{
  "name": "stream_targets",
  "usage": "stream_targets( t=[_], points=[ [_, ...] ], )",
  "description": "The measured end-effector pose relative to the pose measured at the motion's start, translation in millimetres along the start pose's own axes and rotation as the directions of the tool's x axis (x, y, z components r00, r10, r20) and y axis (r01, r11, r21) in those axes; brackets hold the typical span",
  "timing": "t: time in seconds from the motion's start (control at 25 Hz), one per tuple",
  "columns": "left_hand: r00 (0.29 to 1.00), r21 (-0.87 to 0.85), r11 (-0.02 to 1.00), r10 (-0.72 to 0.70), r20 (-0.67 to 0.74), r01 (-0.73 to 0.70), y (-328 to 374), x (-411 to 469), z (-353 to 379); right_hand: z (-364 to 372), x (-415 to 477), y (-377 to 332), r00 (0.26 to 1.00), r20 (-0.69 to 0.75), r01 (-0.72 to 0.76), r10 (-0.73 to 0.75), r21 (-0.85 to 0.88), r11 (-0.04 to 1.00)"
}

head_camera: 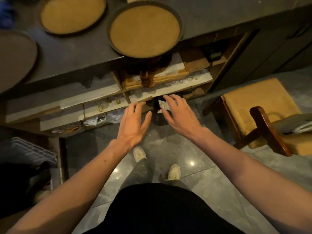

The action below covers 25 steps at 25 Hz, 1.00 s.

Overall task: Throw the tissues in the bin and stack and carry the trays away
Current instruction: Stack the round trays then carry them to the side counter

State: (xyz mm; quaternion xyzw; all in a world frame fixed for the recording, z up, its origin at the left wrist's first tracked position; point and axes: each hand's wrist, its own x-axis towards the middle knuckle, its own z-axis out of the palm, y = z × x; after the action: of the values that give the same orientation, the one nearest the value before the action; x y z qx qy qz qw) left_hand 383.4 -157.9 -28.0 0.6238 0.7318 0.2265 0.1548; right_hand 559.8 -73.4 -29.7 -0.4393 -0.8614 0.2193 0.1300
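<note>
Three round trays with dark rims and cork-brown insides lie on the dark counter: one [145, 30] overhanging the front edge, one [72, 14] at the back left, one [15, 56] at the far left, partly cut off. A small black bin [157, 114] stands on the floor under the shelves, with crumpled white tissues [163, 106] in its mouth. My right hand [180, 115] hovers over the bin, fingers spread, holding nothing. My left hand [133, 122] is open just left of the bin, also empty.
Open wooden shelves [104, 98] under the counter [70, 53] hold glasses and wooden boards. A wooden chair with a tan cushion [258, 107] stands at the right. A white wire rack [32, 151] sits low at the left. My feet stand on grey glossy floor tiles [194, 157].
</note>
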Motion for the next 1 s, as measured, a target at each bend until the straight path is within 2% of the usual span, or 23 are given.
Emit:
stream_targets(
  t=[0.28,0.48,0.6,0.76,1.0],
  points=[
    [0.979,-0.027,0.999,0.012,-0.202,-0.018,-37,42,-78,-24,65,-66,0.983,-0.169,0.068,-0.079,-0.069,0.995],
    [0.965,-0.02,0.999,0.024,-0.26,-0.03,-74,74,-125,-30,114,-109,0.959,-0.276,0.045,-0.069,-0.091,0.995],
    [0.97,-0.008,0.999,0.04,-0.238,-0.043,-85,90,-140,-32,130,-122,0.949,-0.311,0.026,-0.056,-0.1,0.995],
    [0.97,-0.007,0.999,0.048,-0.237,-0.051,-89,121,-145,-40,153,-117,0.95,-0.31,-0.009,-0.034,-0.138,0.99],
    [0.978,-0.026,1.0,-0.014,-0.206,0.009,-88,188,-120,-57,204,-55,0.95,-0.313,-0.054,0.016,-0.112,0.992]
  ],
)
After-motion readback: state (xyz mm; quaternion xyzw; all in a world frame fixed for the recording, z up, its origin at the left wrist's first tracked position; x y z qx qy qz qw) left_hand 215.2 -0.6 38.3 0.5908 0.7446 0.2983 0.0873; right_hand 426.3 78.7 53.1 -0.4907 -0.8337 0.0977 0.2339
